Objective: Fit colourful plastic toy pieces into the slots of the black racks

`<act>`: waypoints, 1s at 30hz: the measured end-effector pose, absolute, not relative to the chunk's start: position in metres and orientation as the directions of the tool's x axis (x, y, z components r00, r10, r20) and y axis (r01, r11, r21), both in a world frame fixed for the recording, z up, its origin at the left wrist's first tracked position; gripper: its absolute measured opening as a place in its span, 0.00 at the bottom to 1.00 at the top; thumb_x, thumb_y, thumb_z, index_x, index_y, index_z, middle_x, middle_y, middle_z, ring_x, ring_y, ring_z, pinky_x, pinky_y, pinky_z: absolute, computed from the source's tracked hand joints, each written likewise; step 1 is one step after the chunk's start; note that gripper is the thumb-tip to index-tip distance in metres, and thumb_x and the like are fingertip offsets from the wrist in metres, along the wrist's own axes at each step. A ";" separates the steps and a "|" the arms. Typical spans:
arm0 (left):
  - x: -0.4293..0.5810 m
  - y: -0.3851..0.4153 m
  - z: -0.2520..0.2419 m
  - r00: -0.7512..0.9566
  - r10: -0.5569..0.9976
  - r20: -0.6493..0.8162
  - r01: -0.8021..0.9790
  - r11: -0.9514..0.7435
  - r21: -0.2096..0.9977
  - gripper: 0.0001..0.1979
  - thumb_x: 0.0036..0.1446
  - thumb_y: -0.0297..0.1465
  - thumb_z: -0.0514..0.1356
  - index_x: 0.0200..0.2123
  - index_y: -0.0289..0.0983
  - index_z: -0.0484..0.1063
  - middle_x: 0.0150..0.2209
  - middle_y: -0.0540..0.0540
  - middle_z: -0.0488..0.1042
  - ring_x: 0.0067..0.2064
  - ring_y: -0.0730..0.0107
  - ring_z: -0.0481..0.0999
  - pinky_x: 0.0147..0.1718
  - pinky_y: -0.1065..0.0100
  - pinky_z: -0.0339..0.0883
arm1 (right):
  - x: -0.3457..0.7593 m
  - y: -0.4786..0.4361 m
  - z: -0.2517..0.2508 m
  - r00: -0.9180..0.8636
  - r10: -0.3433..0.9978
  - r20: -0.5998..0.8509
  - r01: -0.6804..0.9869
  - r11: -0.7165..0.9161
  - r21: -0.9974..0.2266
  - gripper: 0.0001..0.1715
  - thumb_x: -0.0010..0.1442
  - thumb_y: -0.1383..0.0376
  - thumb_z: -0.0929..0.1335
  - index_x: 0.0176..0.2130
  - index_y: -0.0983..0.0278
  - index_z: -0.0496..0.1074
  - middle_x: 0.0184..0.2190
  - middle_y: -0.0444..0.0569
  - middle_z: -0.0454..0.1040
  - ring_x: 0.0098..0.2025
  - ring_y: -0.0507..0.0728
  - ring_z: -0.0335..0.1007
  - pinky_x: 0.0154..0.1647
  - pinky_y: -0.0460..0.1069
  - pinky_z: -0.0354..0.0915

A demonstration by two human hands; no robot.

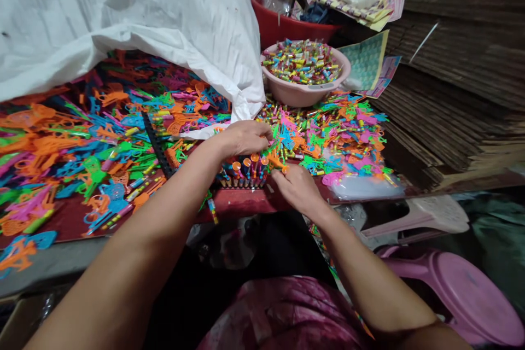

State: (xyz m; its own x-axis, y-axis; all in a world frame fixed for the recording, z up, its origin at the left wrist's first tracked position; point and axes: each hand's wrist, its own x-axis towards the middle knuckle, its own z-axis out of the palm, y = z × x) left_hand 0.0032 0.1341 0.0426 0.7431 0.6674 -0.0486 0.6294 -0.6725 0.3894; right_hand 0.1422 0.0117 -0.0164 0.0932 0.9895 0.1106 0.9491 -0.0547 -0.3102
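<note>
My left hand [248,138] reaches over the table to the near edge of a heap of small coloured plastic pieces [320,126]. Its fingers are curled together, and what they grip, if anything, cannot be made out. Lower and to the right, my right hand [299,188] pinches an orange plastic piece [275,162] between thumb and fingers. Just left of that hand, a black slotted rack [241,182] lies along the table's front edge. Several pieces with round orange tops [247,163] stand upright in it.
A pink basin [297,92] full of small coloured tubes stands behind the heap, before a red tub [270,24]. White sheeting [172,5] partly covers a larger pile at left. Another black strip [156,145] lies there. Stacked cardboard [459,65] and a pink stool [471,295] are right.
</note>
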 end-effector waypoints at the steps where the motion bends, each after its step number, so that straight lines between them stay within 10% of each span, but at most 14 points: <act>1: 0.003 0.133 0.044 0.744 0.667 -0.044 0.626 -0.673 0.394 0.20 0.55 0.38 0.54 0.48 0.42 0.76 0.45 0.49 0.79 0.45 0.63 0.75 0.39 0.70 0.64 | 0.142 0.012 -0.017 0.080 0.991 0.111 0.950 -0.042 -0.308 0.18 0.63 0.63 0.60 0.25 0.63 0.70 0.22 0.48 0.71 0.25 0.53 0.60 0.27 0.48 0.46; 17: 0.007 0.136 0.045 0.790 0.607 -0.092 0.610 -0.759 0.228 0.22 0.56 0.35 0.48 0.45 0.41 0.79 0.43 0.49 0.81 0.42 0.67 0.75 0.39 0.73 0.64 | 0.142 0.009 -0.033 0.218 0.914 0.341 0.875 -0.029 -0.483 0.14 0.66 0.58 0.61 0.34 0.63 0.69 0.21 0.44 0.69 0.22 0.53 0.60 0.25 0.48 0.48; 30: 0.009 0.135 0.046 0.794 0.603 -0.077 0.605 -0.775 0.183 0.17 0.56 0.36 0.48 0.30 0.38 0.75 0.31 0.47 0.77 0.32 0.68 0.70 0.29 0.69 0.59 | 0.141 0.017 -0.024 0.166 0.967 0.196 0.938 -0.093 -0.335 0.19 0.64 0.59 0.62 0.26 0.63 0.73 0.22 0.48 0.73 0.25 0.54 0.64 0.26 0.50 0.42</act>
State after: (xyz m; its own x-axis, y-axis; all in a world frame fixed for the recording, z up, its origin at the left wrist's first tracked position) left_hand 0.0086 0.1347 0.0464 0.7943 0.6026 -0.0765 0.6053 -0.7746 0.1831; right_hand 0.1413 0.0173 -0.0237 0.1656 0.9665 0.1959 0.9377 -0.0928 -0.3348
